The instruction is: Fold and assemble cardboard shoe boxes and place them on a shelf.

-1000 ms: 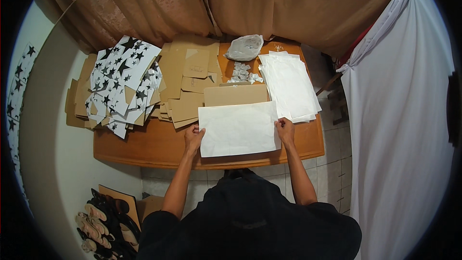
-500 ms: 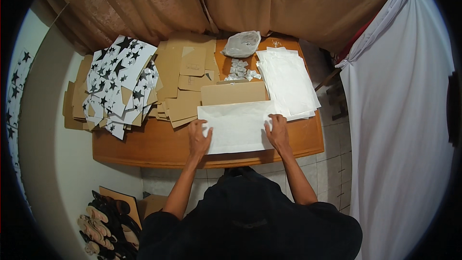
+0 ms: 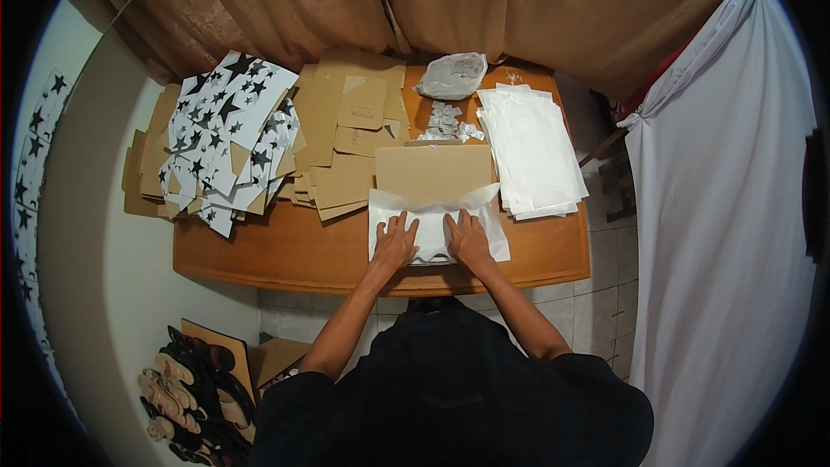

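A sheet of white paper [image 3: 497, 238] lies over a cardboard box at the table's front edge. The box's brown lid flap [image 3: 432, 170] stands up behind the paper. My left hand [image 3: 396, 242] presses down on the paper's left half with fingers spread. On the right half, my right hand [image 3: 468, 240] does the same, its fingers stretched forward. The paper dips in the middle under both hands, and its outer edges stick up. What lies beneath the paper is hidden.
A stack of white paper sheets [image 3: 536, 156] lies on the right. Behind the box are small white packets [image 3: 445, 124] and a clear plastic bag [image 3: 452, 76]. Flat brown cardboard [image 3: 333, 182] and star-printed cardboard pieces [image 3: 229, 134] pile up on the left of the wooden table [image 3: 285, 251].
Both hands have moved inward from the paper's side edges and now push its middle down. The flat sheet has become creased and sunken, exposing more of the lid flap.
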`<move>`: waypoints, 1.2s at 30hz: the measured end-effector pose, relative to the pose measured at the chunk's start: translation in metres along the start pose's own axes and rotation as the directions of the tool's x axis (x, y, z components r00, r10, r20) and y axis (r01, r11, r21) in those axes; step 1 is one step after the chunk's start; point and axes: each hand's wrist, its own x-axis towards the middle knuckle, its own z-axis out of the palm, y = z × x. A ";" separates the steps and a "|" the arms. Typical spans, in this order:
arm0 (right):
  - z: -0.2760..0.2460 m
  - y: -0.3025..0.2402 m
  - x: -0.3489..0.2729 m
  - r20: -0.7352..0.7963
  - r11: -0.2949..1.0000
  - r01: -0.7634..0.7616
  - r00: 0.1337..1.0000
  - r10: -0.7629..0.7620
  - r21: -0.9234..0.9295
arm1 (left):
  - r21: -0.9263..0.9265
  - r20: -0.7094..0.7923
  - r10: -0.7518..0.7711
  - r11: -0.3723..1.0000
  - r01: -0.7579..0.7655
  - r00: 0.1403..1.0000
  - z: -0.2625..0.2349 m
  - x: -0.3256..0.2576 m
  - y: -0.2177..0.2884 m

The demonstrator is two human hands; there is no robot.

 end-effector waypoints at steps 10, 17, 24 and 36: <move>0.026 0.018 0.006 0.177 0.995 -0.096 0.979 0.098 -0.020 | 0.119 0.057 0.061 0.991 -0.068 0.997 0.031 0.020 -0.002; 0.074 0.047 0.010 0.210 0.999 -0.048 0.977 0.047 0.001 | 0.058 0.217 -0.004 0.998 -0.008 0.976 0.045 0.032 -0.008; 0.057 0.039 0.016 0.385 0.981 -0.180 0.912 0.139 0.072 | -0.056 0.393 -0.042 0.996 0.070 0.918 0.057 0.041 -0.015; 0.046 0.027 0.019 0.526 0.979 -0.190 0.827 0.200 -0.074 | -0.059 0.420 -0.045 0.995 0.077 0.907 0.055 0.049 -0.007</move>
